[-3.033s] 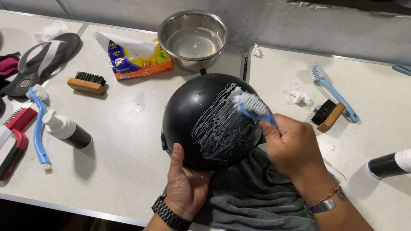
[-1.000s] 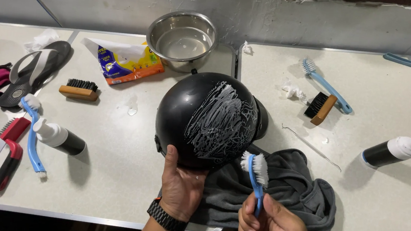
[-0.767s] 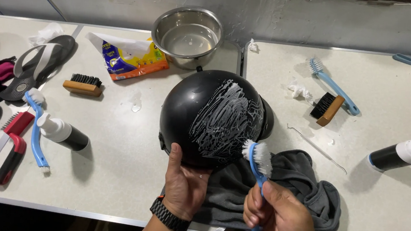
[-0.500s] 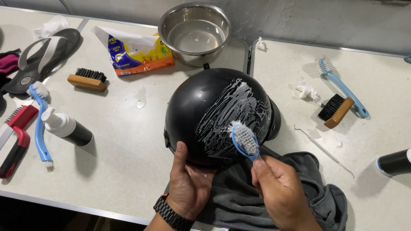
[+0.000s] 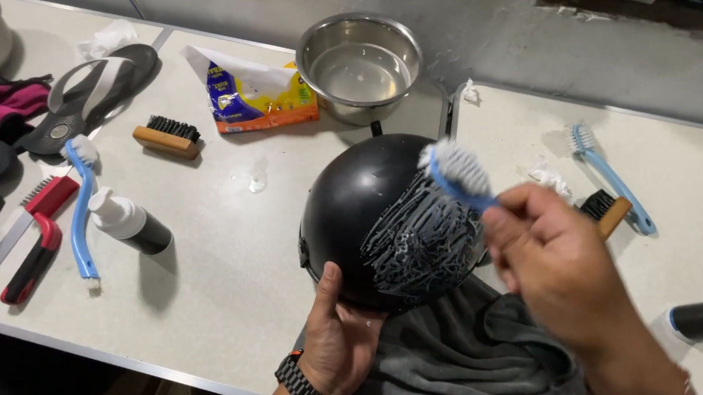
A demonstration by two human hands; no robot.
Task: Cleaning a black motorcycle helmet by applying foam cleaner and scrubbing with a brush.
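The helmet point(image 5: 392, 218) sits mid-surface on a grey cloth point(image 5: 472, 369), foam streaked across its right side. The left hand point(image 5: 339, 336) cups the lower rim, fingers spread against the shell, thumb up the front. The right hand point(image 5: 554, 258) is curled tight around the blue handle of a brush point(image 5: 460, 171), bristles pressed on the upper dome.

That shell looks hard, smooth and rounded, and with suds on it, probably slippery; I'd judge the rim the safest grip, exactly where the palm braces it. It seems fairly light, and the soft cloth helps keep it from rolling.

Against half a second ago, the brush has climbed from the lower right edge to the top of the foam patch, while the bracing hand has kept its place.
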